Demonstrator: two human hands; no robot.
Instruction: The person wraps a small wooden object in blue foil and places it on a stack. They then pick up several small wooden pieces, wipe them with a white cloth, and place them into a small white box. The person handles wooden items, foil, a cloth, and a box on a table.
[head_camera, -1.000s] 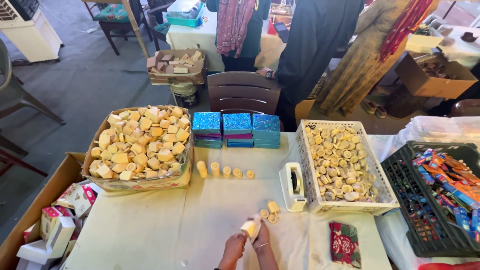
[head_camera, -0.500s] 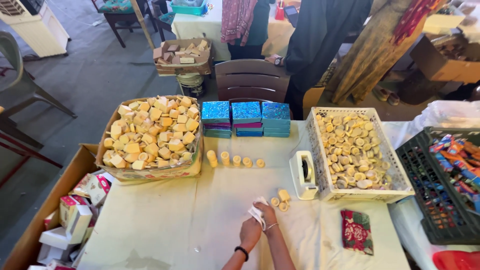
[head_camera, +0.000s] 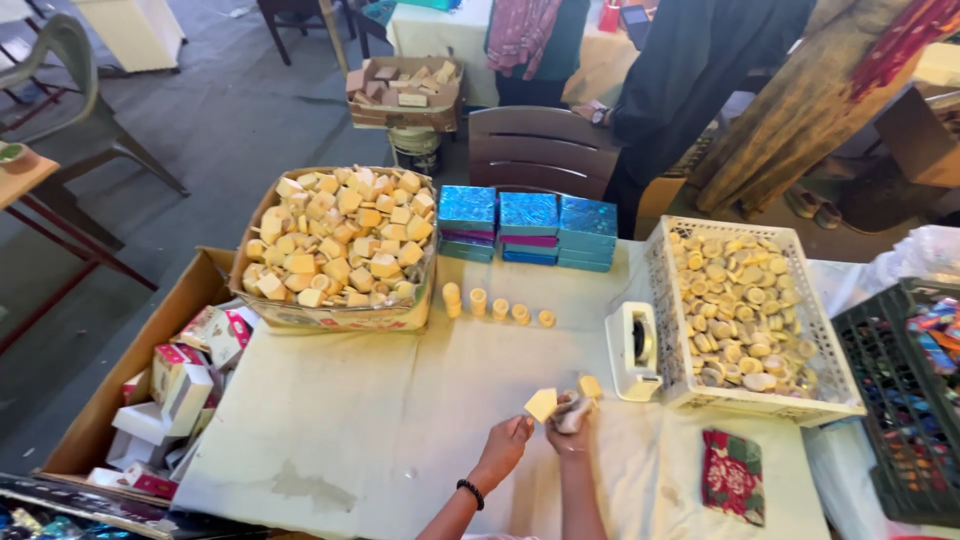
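Both hands grip closed: left hand (head_camera: 507, 440) pinches yellow piece (head_camera: 541, 404); right hand (head_camera: 572, 432) unclear.

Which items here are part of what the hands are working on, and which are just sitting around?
In hand:
- left hand holds a yellow soap square
- right hand grips a pale wrapped piece
- small yellow piece beside it

Lying about:
- tape dispenser
- box of soap blocks
- white basket
- blue boxes
- red pouch

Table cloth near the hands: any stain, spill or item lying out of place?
A faint darker smear marks the cloth near its front edge, like a damp patch or stain. A few loose soap pieces lie beside the right hand, outside any box. The left hand holds a yellow square piece. Nothing looks broken.
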